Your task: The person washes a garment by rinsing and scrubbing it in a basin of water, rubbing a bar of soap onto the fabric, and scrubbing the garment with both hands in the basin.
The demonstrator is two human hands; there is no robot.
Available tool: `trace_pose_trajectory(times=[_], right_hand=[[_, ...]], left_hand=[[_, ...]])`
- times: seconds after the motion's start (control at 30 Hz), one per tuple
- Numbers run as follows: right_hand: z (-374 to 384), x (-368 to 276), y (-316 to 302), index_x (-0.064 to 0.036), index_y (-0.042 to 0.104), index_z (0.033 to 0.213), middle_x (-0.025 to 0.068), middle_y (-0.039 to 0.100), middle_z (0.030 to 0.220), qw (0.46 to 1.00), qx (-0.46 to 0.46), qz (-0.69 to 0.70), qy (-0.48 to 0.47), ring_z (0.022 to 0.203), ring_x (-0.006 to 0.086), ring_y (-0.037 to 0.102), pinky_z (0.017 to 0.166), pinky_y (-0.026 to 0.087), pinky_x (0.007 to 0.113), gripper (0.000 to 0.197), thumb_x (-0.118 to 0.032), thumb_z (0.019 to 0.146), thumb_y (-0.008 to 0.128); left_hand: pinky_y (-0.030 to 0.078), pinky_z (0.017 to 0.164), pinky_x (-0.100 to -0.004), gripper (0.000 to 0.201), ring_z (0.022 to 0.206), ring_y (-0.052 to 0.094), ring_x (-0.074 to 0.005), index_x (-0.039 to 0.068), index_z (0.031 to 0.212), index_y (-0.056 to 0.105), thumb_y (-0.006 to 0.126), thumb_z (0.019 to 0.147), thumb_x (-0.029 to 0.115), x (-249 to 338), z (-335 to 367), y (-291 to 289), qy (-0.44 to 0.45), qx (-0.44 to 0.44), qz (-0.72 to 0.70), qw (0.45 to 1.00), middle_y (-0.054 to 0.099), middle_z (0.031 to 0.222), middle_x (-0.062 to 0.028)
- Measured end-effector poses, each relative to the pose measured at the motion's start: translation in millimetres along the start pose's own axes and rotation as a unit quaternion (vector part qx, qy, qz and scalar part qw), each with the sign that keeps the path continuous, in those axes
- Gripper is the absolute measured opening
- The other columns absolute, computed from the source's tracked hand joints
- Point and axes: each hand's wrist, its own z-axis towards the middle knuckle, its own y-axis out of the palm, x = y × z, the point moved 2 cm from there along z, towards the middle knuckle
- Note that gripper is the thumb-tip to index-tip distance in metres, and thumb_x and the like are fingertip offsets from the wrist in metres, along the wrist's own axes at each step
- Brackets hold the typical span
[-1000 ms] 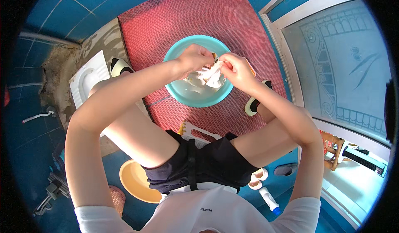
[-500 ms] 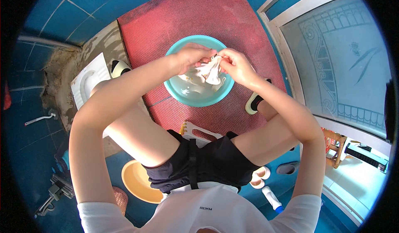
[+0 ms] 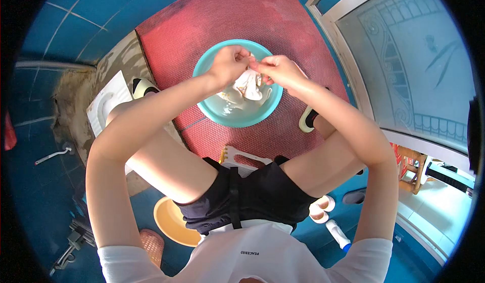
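Over a light-blue basin [image 3: 238, 124], both hands pinch the upper end of a wet white cloth [image 3: 248, 86] with small coloured marks. My left hand [image 3: 230, 64] has its fingers curled in at the cloth's top edge. Close beside it on the right, my right hand [image 3: 281, 73] grips the same edge between thumb and fingers. Below them the cloth hangs bunched into the basin, where more pale fabric [image 3: 230, 97] lies in shallow water. The fingers partly hide the edge being held, and I cannot make out the cloth's exact kind.
The basin stands on a red mat [image 3: 182, 45] between my feet. A white squat toilet [image 3: 112, 97] is at the left, a sliding glass door [image 3: 409, 71] at the right. A yellow basin [image 3: 174, 222], pink slipper [image 3: 151, 245], white bottle [image 3: 337, 235] and white stool [image 3: 245, 161] are near me.
My hands have turned and shifted slightly left along the cloth's upper edge, the left fingers curling more. The cloth hangs more gathered, and the whole view has shifted a little.
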Motion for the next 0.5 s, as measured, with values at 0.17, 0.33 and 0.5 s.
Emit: trace_pose_trajectory(times=[0.17, 0.33, 0.5], right_hand=[[-4.8, 9.8, 5.9, -0.0038, 0.059, 0.077, -0.0005, 0.053, 0.064, 0.99, -0.001, 0.121, 0.069, 0.059, 0.0054, 0.047, 0.054, 0.035, 0.019, 0.024, -0.028, 0.075, 0.06], [-7.6, 9.1, 17.2, 0.0, 0.058, 0.08, 0.0028, 0.056, 0.068, 0.993, 0.037, 0.096, 0.056, 0.059, 0.0082, 0.049, 0.055, 0.038, 0.022, 0.019, -0.018, 0.076, 0.058], [-9.1, 11.2, 14.6, 0.0038, 0.056, 0.082, 0.0079, 0.059, 0.074, 0.994, 0.079, 0.078, 0.022, 0.065, 0.0116, 0.053, 0.058, 0.042, 0.024, 0.018, -0.013, 0.078, 0.056]], left_hand=[[0.041, 0.051, -0.0246, 0.014, 0.056, 0.05, -0.0095, 0.0, 0.068, 0.054, 0.061, 0.071, 0.012, -3.7, -0.1, -1.5, 0.077, 0.016, 0.064, 0.995, 0.054, 0.061, -0.0055], [0.04, 0.048, -0.0259, 0.016, 0.052, 0.049, -0.0098, 0.0, 0.068, 0.054, 0.062, 0.07, 0.014, -2.6, -1.4, -2.9, 0.099, 0.027, 0.131, 0.986, 0.053, 0.057, -0.0055], [0.043, 0.056, -0.0215, 0.012, 0.063, 0.053, -0.0088, 0.0, 0.077, 0.053, 0.058, 0.075, 0.011, -5.1, 3.4, 4.0, 0.034, -0.025, 0.093, 0.995, 0.056, 0.069, -0.0042]])
